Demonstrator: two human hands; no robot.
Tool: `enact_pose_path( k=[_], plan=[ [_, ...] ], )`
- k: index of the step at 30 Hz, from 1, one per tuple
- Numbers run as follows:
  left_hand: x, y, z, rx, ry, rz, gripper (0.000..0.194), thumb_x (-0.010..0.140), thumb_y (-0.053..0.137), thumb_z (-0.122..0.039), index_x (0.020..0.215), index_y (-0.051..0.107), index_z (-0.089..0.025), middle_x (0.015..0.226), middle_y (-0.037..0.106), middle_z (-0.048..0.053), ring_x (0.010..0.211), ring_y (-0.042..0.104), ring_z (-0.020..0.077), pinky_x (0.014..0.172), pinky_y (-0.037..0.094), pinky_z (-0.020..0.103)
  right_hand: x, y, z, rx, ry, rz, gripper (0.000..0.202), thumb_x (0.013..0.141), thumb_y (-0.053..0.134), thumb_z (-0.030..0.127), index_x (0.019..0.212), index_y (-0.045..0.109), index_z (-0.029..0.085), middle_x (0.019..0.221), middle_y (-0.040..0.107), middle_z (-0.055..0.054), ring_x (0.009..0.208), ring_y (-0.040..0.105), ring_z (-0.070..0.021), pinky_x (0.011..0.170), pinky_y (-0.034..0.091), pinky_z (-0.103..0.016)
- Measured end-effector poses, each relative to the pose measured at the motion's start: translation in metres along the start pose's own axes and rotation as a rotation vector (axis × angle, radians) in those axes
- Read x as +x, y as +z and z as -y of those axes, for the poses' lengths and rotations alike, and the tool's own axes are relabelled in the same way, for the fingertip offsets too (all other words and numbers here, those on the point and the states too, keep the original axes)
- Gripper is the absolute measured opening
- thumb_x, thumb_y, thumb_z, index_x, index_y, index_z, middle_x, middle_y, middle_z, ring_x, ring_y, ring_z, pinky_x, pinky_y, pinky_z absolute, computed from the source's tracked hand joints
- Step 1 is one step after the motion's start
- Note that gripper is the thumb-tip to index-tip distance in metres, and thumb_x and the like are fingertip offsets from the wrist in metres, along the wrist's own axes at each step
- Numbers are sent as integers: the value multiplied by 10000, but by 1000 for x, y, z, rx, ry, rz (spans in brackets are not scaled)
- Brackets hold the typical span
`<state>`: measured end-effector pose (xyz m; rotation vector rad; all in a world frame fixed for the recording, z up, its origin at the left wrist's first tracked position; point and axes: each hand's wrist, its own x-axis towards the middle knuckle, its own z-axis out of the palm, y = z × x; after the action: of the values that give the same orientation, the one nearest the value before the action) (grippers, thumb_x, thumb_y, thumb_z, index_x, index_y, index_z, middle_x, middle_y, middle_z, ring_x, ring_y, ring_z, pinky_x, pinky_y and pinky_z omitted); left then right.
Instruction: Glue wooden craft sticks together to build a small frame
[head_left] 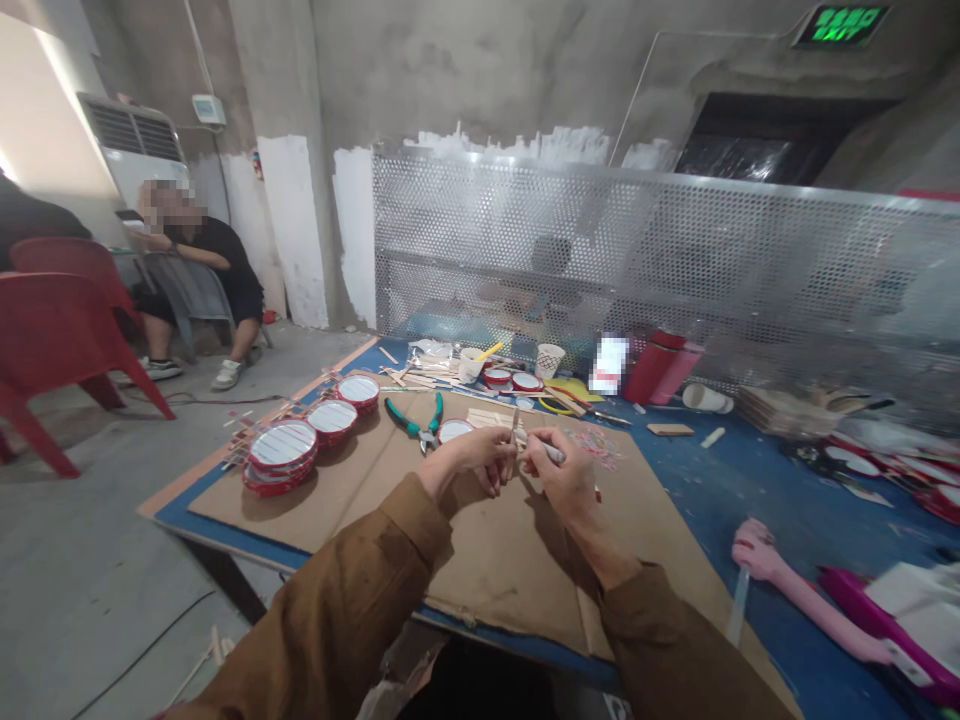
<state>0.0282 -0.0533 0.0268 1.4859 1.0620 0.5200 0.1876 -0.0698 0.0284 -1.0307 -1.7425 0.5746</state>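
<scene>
Over the middle of the cardboard sheet (495, 555), my left hand (480, 460) pinches a thin wooden stick (514, 445) held nearly upright. Close beside it, the fingers of my right hand (562, 470) are closed round a white pen-like tool (553, 452), its tip pointing at the stick. Whether the tip touches the stick is too small to tell. Teal-handled pliers (420, 425) lie spread beyond my left hand. Light wooden strips (491, 418) and a round red-rimmed piece (455, 430) lie just behind my hands.
Stacks of red-rimmed round pieces (281, 450) stand on the left. Paper cups (550, 359), a phone (609, 362) and a red bottle (654, 368) line the back. A pink glue gun-like tool (810, 600) lies right. A perforated metal panel (480, 230) rises behind; a person (214, 250) sits far left.
</scene>
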Motion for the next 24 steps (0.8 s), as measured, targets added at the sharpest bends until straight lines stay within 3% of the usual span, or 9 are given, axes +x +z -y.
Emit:
enact_pose_path(
  k=[5, 11, 20, 24],
  plan=[
    [0, 0, 1, 12, 2, -27, 160, 922, 400, -325, 944, 438, -171, 584, 582, -4, 446, 590, 142, 476, 516, 280, 0, -2, 2, 11, 20, -70, 268, 831, 513, 419, 807, 616, 173, 575, 616, -2, 485, 599, -148, 508, 480, -244],
    [3, 0, 3, -2, 12, -21, 234, 908, 431, -379, 1011, 438, -169, 573, 582, -6, 441, 587, 146, 475, 516, 284, 0, -2, 2, 22, 2, -47, 306, 836, 511, 446, 849, 626, 163, 626, 646, -29, 527, 616, -156, 534, 501, -252],
    [5, -3, 7, -14, 26, 3, 415, 812, 542, -571, 878, 469, -168, 573, 597, 5, 454, 602, 143, 471, 506, 260, 1, -1, -1, 4, 14, -21, 300, 833, 502, 450, 827, 622, 175, 625, 642, -19, 513, 614, -154, 542, 504, -258],
    [6, -3, 8, -39, 15, 10, 414, 807, 550, -570, 875, 445, -175, 562, 585, -8, 456, 602, 138, 486, 519, 268, 2, -1, -2, 22, 16, -16, 314, 837, 507, 463, 860, 624, 172, 656, 653, -32, 542, 627, -162, 556, 515, -267]
  ],
)
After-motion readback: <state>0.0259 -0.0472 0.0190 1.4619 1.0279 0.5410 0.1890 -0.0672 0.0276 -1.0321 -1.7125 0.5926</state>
